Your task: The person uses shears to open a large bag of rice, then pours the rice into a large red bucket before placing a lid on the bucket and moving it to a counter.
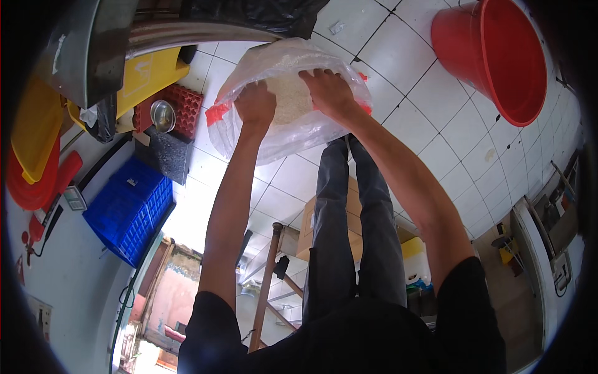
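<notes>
A large translucent plastic sack (299,56) with red markings stands on the tiled floor before me, its mouth wide. Pale grain, perhaps rice (290,96), lies inside. My left hand (256,103) is at the left of the sack's mouth, its fingers pointing inward and partly hidden. My right hand (329,91) lies over the right part of the mouth, fingers bent at the far rim. Whether either hand grips the plastic cannot be made out.
A red bucket (514,65) is at the upper right. Left of the sack are a red egg tray (187,105) with a metal bowl (163,115), a yellow bin (147,84) and a blue plastic crate (131,205). A cardboard box (306,229) stands behind my legs.
</notes>
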`<control>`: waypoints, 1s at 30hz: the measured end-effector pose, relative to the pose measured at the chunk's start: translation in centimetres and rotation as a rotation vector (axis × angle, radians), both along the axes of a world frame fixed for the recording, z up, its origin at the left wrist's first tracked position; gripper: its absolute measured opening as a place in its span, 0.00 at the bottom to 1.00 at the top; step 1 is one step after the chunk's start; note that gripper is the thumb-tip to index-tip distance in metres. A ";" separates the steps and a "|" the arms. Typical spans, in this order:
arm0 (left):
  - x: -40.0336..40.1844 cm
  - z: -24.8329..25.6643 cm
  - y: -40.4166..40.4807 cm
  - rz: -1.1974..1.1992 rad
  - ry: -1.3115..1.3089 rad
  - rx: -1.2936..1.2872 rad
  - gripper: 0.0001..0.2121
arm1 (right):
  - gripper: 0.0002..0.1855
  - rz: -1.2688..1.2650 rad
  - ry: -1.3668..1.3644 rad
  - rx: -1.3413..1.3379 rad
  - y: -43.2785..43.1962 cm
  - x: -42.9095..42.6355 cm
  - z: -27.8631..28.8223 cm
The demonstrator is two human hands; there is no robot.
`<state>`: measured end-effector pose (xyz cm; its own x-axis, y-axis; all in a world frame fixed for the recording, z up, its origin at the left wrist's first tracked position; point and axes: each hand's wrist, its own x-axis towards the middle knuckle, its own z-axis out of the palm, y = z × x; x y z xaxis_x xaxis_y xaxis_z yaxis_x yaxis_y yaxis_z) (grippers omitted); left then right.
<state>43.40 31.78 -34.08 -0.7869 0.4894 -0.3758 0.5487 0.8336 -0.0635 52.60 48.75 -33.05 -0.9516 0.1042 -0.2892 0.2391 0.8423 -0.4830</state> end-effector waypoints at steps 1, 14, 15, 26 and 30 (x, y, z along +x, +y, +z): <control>-0.4 -0.4 0.6 0.063 0.017 0.154 0.10 | 0.20 0.001 -0.002 0.000 -0.2 -0.2 -0.2; -6.0 -4.0 -1.7 -0.067 0.000 0.807 0.08 | 0.12 -0.038 0.168 -0.091 0.6 -1.5 -0.4; -5.8 -4.0 -1.8 -0.062 0.033 0.702 0.09 | 0.11 -0.005 0.045 -0.036 0.6 -1.3 -0.5; -7.4 -4.1 -3.2 -0.293 0.203 0.613 0.09 | 0.12 -0.021 0.228 -0.088 0.1 -1.9 -0.6; -7.3 -2.9 -2.1 -0.292 0.101 0.307 0.09 | 0.13 -0.013 0.194 -0.104 1.0 -1.5 -0.7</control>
